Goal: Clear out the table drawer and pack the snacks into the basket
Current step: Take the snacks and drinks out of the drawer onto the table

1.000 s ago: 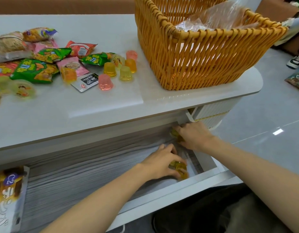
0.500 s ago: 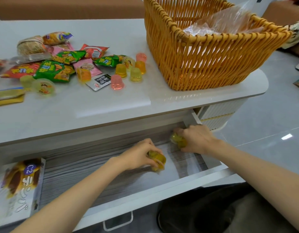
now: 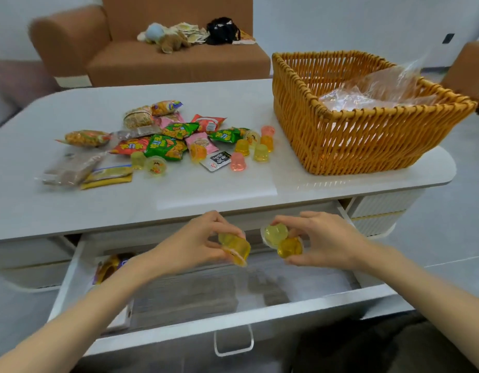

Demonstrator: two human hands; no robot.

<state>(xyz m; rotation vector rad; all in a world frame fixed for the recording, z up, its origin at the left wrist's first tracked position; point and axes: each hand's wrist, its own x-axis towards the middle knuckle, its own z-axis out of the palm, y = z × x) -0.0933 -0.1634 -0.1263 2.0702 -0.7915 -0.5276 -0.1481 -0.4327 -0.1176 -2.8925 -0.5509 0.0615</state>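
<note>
Your left grip [image 3: 195, 243] and right grip [image 3: 324, 240] each pinch yellow jelly cups [image 3: 234, 247] just above the open drawer [image 3: 233, 319], so lift them clear of the counter [image 3: 206, 189] edge gently, without squeezing, toward the basket [image 3: 367, 130].

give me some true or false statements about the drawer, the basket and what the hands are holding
1. The left hand and the right hand each hold yellow jelly cups above the drawer. True.
2. The wicker container stands on the floor. False: the basket stands on the right end of the table.
3. Loose snack packets lie on the table, left of the basket. True.
4. The drawer is shut and emptied. False: it is pulled out, and a packet lies at its left end.
5. The basket is packed full of snacks. False: only clear plastic shows in it.
</note>
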